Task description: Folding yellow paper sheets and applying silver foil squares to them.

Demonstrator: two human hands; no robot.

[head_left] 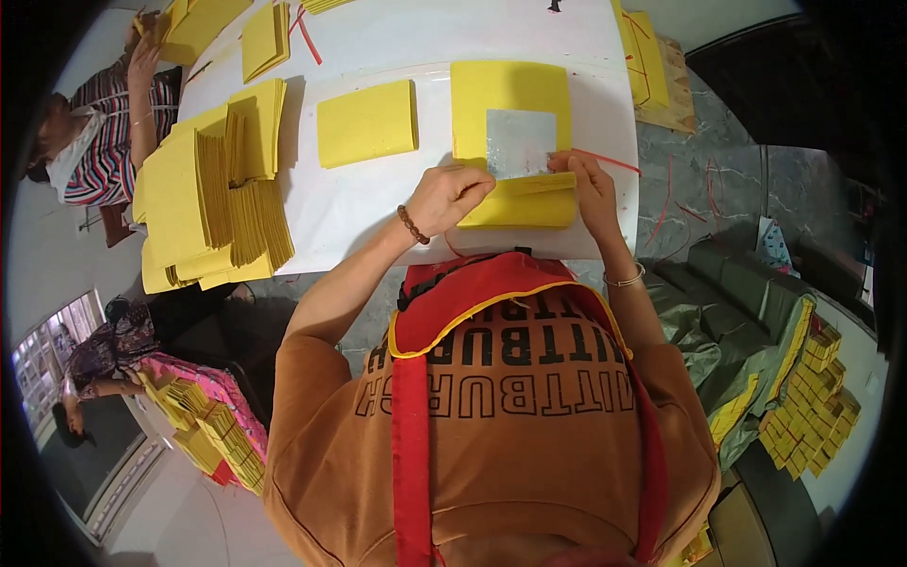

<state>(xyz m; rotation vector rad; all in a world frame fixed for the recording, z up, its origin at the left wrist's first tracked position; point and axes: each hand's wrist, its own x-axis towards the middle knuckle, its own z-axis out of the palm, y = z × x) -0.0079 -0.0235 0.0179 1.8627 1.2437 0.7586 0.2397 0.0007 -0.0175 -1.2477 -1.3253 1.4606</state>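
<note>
In front of me on the white table lies a large stack of yellow paper (510, 85). A silvery square (521, 142) sits on its middle, with its near edge under a folded band of yellow paper (524, 185). My left hand (453, 197) is closed in a pinch at the left end of that band. At its right end, my right hand (590, 194) grips the edge, thumb and fingers together. Left of the stack rests a flat yellow paper bundle (367, 123).
Piles of folded yellow paper (213, 203) stand at the table's left edge. A red strip (609, 163) sticks out right of the stack. Two people (109, 132) are on the left. Yellow bundles (812, 406) are piled at the right, beyond a green sofa (746, 293).
</note>
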